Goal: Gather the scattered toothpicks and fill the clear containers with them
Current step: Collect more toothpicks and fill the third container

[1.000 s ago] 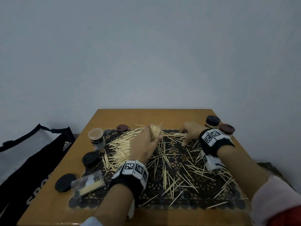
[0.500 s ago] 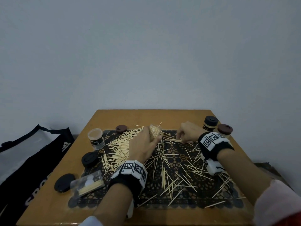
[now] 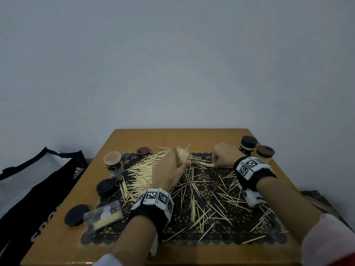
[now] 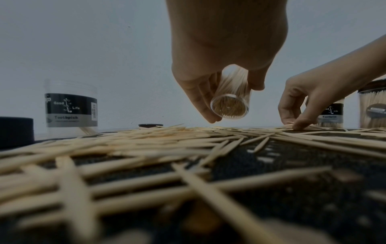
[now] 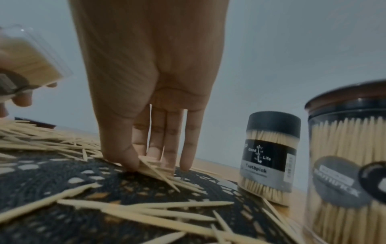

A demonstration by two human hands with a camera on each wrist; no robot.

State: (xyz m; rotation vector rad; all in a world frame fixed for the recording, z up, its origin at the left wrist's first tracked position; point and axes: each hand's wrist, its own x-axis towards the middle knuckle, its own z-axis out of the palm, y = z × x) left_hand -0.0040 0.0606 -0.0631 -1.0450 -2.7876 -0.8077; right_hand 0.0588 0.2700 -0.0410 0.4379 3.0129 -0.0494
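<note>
Loose toothpicks (image 3: pixel 194 198) lie scattered over a black lace mat (image 3: pixel 211 237). My left hand (image 3: pixel 172 166) grips a clear container (image 3: pixel 182 155) packed with toothpicks. It holds it tilted above the mat's far middle, base toward the wrist (image 4: pixel 229 105). To its right my right hand (image 3: pixel 221 156) reaches down to the mat. Its thumb and fingers pinch a small bunch of toothpicks (image 5: pixel 154 166) that rests on the lace. The held container (image 5: pixel 31 62) shows at the left edge of the right wrist view.
An open labelled container (image 3: pixel 113 163) stands at the mat's left. Two lidded full containers (image 3: pixel 248 145) (image 3: pixel 265 153) stand at the far right. A brown lid (image 3: pixel 143 151), two black lids (image 3: pixel 106 187) (image 3: pixel 76 215) and a clear flat box (image 3: pixel 103 215) lie left. A black bag (image 3: pixel 38 189) sits beside the table.
My right hand's fingers have curled in from a stretched reach and closed on a bunch of toothpicks. The left hand keeps the container almost still.
</note>
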